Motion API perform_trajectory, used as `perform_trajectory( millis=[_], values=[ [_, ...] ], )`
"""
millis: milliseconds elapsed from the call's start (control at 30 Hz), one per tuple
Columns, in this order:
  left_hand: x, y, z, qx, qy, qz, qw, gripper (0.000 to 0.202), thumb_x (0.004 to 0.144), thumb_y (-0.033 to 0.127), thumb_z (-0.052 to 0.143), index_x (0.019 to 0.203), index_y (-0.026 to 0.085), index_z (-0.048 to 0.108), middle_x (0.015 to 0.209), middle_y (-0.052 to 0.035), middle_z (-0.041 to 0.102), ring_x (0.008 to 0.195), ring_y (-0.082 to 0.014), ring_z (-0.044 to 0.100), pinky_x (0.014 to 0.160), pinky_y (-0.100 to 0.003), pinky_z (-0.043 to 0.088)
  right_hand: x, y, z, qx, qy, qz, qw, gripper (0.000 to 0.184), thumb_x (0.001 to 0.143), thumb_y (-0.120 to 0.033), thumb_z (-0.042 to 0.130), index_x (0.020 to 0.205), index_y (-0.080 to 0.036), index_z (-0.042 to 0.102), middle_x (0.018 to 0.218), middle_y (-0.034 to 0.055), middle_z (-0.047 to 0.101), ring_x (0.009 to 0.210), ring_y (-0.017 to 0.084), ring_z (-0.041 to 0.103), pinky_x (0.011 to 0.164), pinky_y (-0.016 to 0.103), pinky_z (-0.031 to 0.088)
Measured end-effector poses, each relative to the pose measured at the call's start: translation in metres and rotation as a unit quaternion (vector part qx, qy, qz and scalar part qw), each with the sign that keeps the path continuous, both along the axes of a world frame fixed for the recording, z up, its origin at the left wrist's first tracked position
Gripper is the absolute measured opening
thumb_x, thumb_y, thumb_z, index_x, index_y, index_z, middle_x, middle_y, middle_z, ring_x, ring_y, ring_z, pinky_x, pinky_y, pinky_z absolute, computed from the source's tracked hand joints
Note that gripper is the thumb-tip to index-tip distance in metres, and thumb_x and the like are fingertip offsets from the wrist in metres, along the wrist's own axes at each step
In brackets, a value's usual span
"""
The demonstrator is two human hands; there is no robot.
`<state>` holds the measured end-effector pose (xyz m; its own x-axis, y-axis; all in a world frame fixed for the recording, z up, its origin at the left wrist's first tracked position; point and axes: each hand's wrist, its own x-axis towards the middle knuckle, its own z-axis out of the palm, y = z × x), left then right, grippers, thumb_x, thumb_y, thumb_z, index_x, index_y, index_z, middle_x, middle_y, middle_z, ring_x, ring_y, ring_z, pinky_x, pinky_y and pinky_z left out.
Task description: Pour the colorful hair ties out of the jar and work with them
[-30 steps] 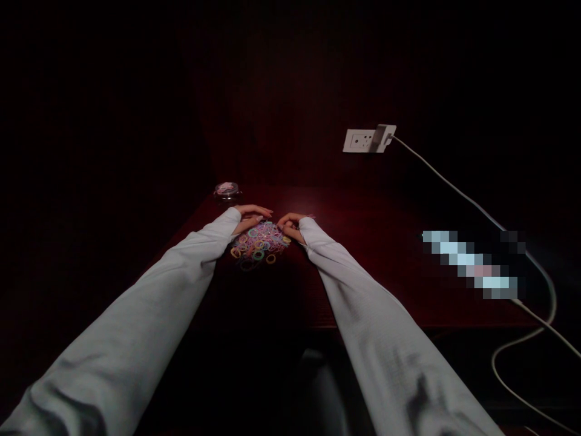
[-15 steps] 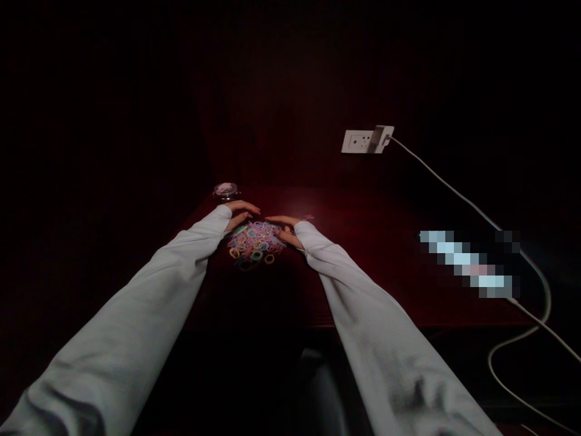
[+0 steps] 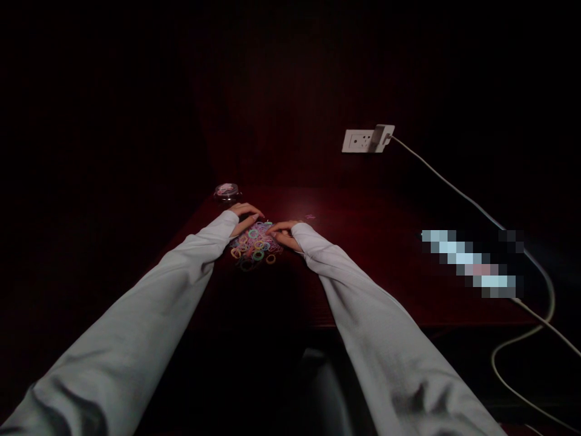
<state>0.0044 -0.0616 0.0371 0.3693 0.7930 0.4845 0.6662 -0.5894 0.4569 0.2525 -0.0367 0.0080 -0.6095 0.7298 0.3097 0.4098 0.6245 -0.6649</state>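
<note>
A heap of small coloured elastic rings (image 3: 254, 244) lies on the dark red table (image 3: 363, 266). My left hand (image 3: 245, 215) rests at the heap's far left edge, fingers stretched out over it. On the heap's right side my right hand (image 3: 284, 233) lies with its fingers extended and the tips touching the rings. Both arms are in pale long sleeves. One loose pinkish ring (image 3: 310, 216) sits just beyond my right hand.
A small round clear container (image 3: 226, 191) stands at the table's far left corner. A white wall socket (image 3: 358, 140) holds a charger whose white cable (image 3: 458, 194) runs down across the right side. A blurred-out object (image 3: 472, 263) lies at the right.
My right hand has slid left onto the heap, and my left hand has shifted slightly along its far edge. The rings look pushed closer together.
</note>
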Motion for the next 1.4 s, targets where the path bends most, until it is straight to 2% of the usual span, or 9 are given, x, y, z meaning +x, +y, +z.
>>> perform_trajectory(
  millis=[200,400,567,633,800,933,1067,1233,1400],
  values=[
    [0.000,-0.004,0.007,0.006,0.016,-0.059,0.998,0.031,0.096,0.047,0.063,0.104,0.022,0.080,0.114,-0.0081,0.079,0.109,-0.0254,0.069,0.107,-0.040,0.048,-0.001,-0.001,0.002,-0.022,0.028,-0.015,0.999,0.035,0.091,-0.046,0.067,0.104,-0.018,0.084,0.052,-0.0083,0.040,0.053,0.009,0.031,0.059,0.026,0.024],
    [-0.007,0.004,-0.004,-0.017,0.009,-0.083,0.996,0.035,0.096,0.052,0.063,0.101,0.022,0.081,0.112,-0.0093,0.079,0.107,-0.0248,0.070,0.106,-0.040,0.050,0.000,-0.003,0.004,-0.021,0.052,-0.014,0.998,0.034,0.091,-0.046,0.067,0.104,-0.019,0.083,0.054,-0.0073,0.041,0.055,0.009,0.034,0.059,0.026,0.025],
    [-0.012,0.013,-0.013,-0.016,0.009,-0.084,0.996,0.039,0.095,0.054,0.066,0.113,0.022,0.078,0.109,-0.0076,0.077,0.095,-0.0219,0.069,0.097,-0.038,0.054,-0.003,-0.002,0.005,-0.029,0.043,-0.027,0.998,0.030,0.090,-0.042,0.069,0.101,-0.018,0.084,0.055,-0.0067,0.046,0.056,0.009,0.038,0.060,0.026,0.026],
    [-0.011,0.012,-0.014,-0.005,-0.007,-0.088,0.996,0.038,0.097,0.053,0.066,0.114,0.021,0.077,0.110,-0.0081,0.076,0.096,-0.0214,0.069,0.096,-0.037,0.054,-0.003,-0.002,0.005,-0.031,0.047,-0.025,0.998,0.030,0.090,-0.042,0.069,0.101,-0.017,0.084,0.055,-0.0064,0.048,0.056,0.009,0.039,0.059,0.026,0.027],
    [-0.004,0.007,-0.013,-0.012,-0.032,-0.136,0.990,0.039,0.099,0.057,0.066,0.099,0.020,0.078,0.111,-0.0102,0.076,0.107,-0.0224,0.070,0.103,-0.039,0.054,-0.003,-0.001,0.003,-0.037,0.056,-0.016,0.998,0.032,0.090,-0.043,0.068,0.103,-0.017,0.083,0.056,-0.0063,0.050,0.056,0.009,0.038,0.059,0.026,0.027],
    [0.000,0.005,-0.014,-0.020,-0.051,-0.112,0.992,0.048,0.097,0.065,0.065,0.090,0.020,0.078,0.112,-0.0108,0.075,0.106,-0.0225,0.071,0.106,-0.041,0.054,-0.001,0.000,0.001,-0.035,0.058,-0.015,0.998,0.034,0.089,-0.045,0.069,0.102,-0.017,0.083,0.057,-0.0063,0.049,0.059,0.010,0.040,0.062,0.025,0.029],
    [-0.001,0.013,-0.015,-0.021,-0.046,-0.117,0.992,0.051,0.094,0.070,0.065,0.087,0.021,0.078,0.111,-0.0108,0.077,0.105,-0.0234,0.071,0.104,-0.042,0.054,-0.001,0.003,-0.001,-0.032,0.062,-0.015,0.997,0.033,0.088,-0.043,0.070,0.104,-0.017,0.084,0.058,-0.0064,0.048,0.061,0.010,0.040,0.063,0.025,0.029],
    [-0.002,0.023,-0.015,0.017,-0.036,-0.111,0.993,0.046,0.095,0.065,0.066,0.088,0.022,0.077,0.108,-0.0092,0.079,0.104,-0.0244,0.070,0.104,-0.045,0.050,-0.001,0.005,-0.002,-0.034,0.065,-0.016,0.997,0.031,0.088,-0.041,0.071,0.102,-0.017,0.084,0.059,-0.0058,0.051,0.060,0.010,0.042,0.063,0.025,0.029],
    [0.008,0.012,-0.011,0.034,-0.033,-0.124,0.991,0.037,0.101,0.054,0.064,0.091,0.021,0.077,0.108,-0.0075,0.079,0.102,-0.0254,0.069,0.100,-0.044,0.048,-0.002,0.003,0.001,-0.056,0.058,-0.020,0.997,0.031,0.086,-0.044,0.076,0.100,-0.017,0.083,0.061,-0.0059,0.053,0.060,0.009,0.042,0.062,0.026,0.028]
  ],
)
